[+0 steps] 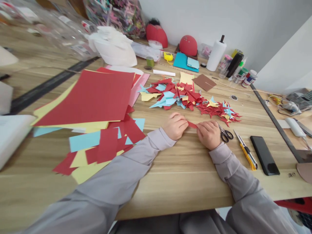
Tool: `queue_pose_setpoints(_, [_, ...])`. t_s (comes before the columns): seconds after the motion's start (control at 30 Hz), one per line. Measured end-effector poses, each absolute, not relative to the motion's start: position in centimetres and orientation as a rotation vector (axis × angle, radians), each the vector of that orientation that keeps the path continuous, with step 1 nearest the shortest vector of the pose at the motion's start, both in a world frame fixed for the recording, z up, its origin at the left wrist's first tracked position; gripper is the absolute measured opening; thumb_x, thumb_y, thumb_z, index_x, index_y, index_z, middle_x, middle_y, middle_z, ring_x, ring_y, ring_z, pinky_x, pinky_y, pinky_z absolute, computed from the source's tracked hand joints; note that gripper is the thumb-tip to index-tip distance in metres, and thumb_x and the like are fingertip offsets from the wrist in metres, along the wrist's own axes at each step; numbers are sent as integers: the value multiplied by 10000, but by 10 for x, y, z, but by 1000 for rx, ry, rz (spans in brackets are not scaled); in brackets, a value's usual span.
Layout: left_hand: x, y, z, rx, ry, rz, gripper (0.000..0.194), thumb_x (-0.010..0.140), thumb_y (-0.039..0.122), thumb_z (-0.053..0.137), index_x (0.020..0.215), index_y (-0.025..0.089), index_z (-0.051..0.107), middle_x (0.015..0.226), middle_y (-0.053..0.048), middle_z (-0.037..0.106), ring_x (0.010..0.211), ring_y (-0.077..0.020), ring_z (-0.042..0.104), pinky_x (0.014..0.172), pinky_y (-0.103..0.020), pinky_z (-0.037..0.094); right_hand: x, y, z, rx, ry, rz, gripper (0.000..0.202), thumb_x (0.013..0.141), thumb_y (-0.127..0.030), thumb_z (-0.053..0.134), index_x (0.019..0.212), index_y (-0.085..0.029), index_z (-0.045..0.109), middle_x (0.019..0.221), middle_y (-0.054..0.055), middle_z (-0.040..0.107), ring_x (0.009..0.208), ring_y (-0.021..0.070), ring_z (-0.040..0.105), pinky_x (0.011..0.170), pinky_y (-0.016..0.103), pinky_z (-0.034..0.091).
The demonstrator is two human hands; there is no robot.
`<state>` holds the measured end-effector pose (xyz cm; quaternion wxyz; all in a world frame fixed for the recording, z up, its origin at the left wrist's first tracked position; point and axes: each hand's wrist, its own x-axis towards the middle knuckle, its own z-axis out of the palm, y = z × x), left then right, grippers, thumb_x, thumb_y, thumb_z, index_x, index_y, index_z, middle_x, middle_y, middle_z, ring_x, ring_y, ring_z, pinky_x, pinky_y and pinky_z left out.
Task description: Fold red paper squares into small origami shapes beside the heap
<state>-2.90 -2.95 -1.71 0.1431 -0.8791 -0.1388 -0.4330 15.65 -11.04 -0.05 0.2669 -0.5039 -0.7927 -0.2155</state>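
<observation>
A small strip of red paper [192, 124] is stretched between my two hands, just above the wooden table [180, 182]. My left hand [175, 126] is closed on its left end, and my right hand [209, 134] pinches the right end. Right behind my hands lies a pile of folded red, blue and yellow paper pieces [170, 94], with folded paper stars [219, 109] at its right. Black scissors [226, 134] rest beside my right hand, partly hidden by it. Left of my left hand are cut paper rectangles [107, 144].
Large red and yellow sheets [97, 97] lie at the left. A yellow utility knife [247, 152] and a black phone [264, 155] are on the right. A white roll [216, 55], paint bottles [250, 78], a tape measure [168, 57] and brown paper [204, 82] stand or lie at the back.
</observation>
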Motion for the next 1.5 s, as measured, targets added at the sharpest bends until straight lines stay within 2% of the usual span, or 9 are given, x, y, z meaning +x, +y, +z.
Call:
queue_pose_setpoints(0.3, [-42,-18,-17,-2580,-542,-1269,202,831,159,455,799,186,653,787,-55,707,784,-186,604,756,-384,437,176,-105,-9,-1474,-1937,-599,147,841,-156,517,848,-170,663,845,62,719,785,163,626,773,316,391])
queue_pose_setpoints(0.5, [-36,-29,-11,-2603,-423,-1275,172,846,197,489,836,212,659,888,-41,701,809,-181,565,725,-359,423,161,-111,-3,-1431,-2079,-453,194,849,-216,532,998,-157,642,901,88,707,836,186,616,780,327,408])
queue_pose_setpoints(0.7, [-32,-35,-11,-2620,-428,-1299,160,859,220,493,840,181,648,760,-60,623,716,-174,497,645,-332,376,157,-113,1,-1286,-2105,-428,121,843,-179,545,877,-187,661,863,54,715,816,163,618,775,315,416])
queue_pose_setpoints(0.87, [-32,-33,-13,-2700,-425,-1313,177,871,205,462,917,150,624,819,-81,636,718,-172,522,648,-327,415,154,-114,-2,-1227,-2070,-429,89,840,-178,565,859,-180,652,844,46,717,803,154,613,782,306,420])
queue_pose_setpoints(1.0, [-30,-34,-14,-2731,-437,-1305,165,875,194,455,871,156,615,872,-84,662,771,-179,573,687,-334,457,155,-113,-5,-1321,-2052,-391,112,859,-197,545,870,-183,656,858,55,712,806,156,611,775,307,412])
queue_pose_setpoints(1.17, [-28,-34,-21,-2769,-457,-1311,195,892,154,404,904,127,597,874,-95,673,806,-176,612,715,-319,488,161,-112,-8,-1444,-1979,-414,127,862,-211,536,834,-182,656,836,56,712,809,166,622,786,313,397])
queue_pose_setpoints(1.5, [-27,-30,-25,-2715,-423,-1215,246,896,180,382,832,137,616,829,-88,685,724,-164,627,637,-308,471,206,-155,-7,-1879,-1595,-677,228,839,-160,467,976,-172,649,949,86,696,877,224,611,774,347,399])
